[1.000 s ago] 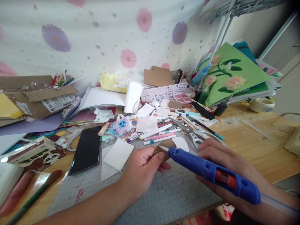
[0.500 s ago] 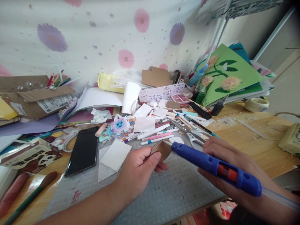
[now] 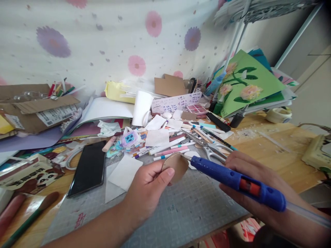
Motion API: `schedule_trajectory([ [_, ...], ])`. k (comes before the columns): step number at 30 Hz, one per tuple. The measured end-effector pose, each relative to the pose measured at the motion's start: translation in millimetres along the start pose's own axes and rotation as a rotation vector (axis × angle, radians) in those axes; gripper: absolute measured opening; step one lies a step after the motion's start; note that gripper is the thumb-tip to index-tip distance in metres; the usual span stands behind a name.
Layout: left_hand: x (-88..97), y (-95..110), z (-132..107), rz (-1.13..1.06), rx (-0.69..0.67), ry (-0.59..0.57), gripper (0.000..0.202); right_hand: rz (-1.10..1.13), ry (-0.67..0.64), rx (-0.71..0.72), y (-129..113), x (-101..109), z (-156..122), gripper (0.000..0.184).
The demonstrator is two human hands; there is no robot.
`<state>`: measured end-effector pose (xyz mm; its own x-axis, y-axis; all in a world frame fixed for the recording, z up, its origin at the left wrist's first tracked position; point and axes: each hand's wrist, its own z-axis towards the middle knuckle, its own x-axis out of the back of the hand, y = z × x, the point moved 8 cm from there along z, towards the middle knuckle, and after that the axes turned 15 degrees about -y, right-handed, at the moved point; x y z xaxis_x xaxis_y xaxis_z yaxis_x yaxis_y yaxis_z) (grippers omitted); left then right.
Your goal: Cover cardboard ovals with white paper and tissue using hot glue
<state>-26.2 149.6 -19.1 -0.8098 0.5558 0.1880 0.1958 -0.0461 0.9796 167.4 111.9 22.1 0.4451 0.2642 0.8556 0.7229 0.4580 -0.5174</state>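
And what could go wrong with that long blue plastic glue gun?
The blue plastic glue gun has its pointed tip at the brown curved-edged cardboard piece, near the left hand; if hot, the tip might burn that hand. Drips might land on the grey gridded mat. The right hand, close to the silver scissors with grey handles, might bump them.

One camera sits on the person's head. It looks forward and down across the gray mat (image 3: 176,213). The near part of the mat is close and low in the view. The left hand (image 3: 148,187) shows big above the mat, and the right hand (image 3: 248,165) at the mat's right side. The view is wide and takes in the wood table (image 3: 281,155) right of the mat and, farther off, the flowered cloth (image 3: 111,44) behind it.
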Motion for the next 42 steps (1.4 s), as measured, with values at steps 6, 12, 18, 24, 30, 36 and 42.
schedule_trajectory([
  [6, 4.5, 2.0, -0.4, 0.046, -0.013, 0.022, 0.032, -0.015, -0.058, -0.010, 0.4, -0.8, -0.8, 0.010],
  [12, 4.2, -4.2, -1.6, 0.008, 0.029, 0.002, 0.036, 0.015, -0.035, -0.049, 2.5, -0.4, -2.8, 0.011],
  [18, 1.3, -5.3, -1.1, -0.053, -0.015, -0.050, 0.029, 0.036, -0.013, -0.045, 2.8, 2.0, -5.3, 0.009],
  [24, -1.9, 1.5, -0.6, -0.055, -0.030, -0.073, 0.024, 0.017, -0.051, -0.048, 2.8, -0.2, -5.4, 0.011],
  [30, -1.4, 2.9, 2.9, -0.129, 0.008, -0.035, 0.015, -0.001, -0.053, -0.027, 1.6, -0.2, -6.5, 0.015],
  [36, -1.1, 4.0, 2.2, -0.083, 0.024, -0.031, 0.019, -0.029, -0.004, -0.030, -2.0, 8.0, -5.9, 0.016],
  [42, -2.4, 3.4, 1.7, -0.066, 0.042, -0.051, 0.019, -0.023, 0.050, -0.025, -1.4, 11.8, -5.8, 0.017],
])
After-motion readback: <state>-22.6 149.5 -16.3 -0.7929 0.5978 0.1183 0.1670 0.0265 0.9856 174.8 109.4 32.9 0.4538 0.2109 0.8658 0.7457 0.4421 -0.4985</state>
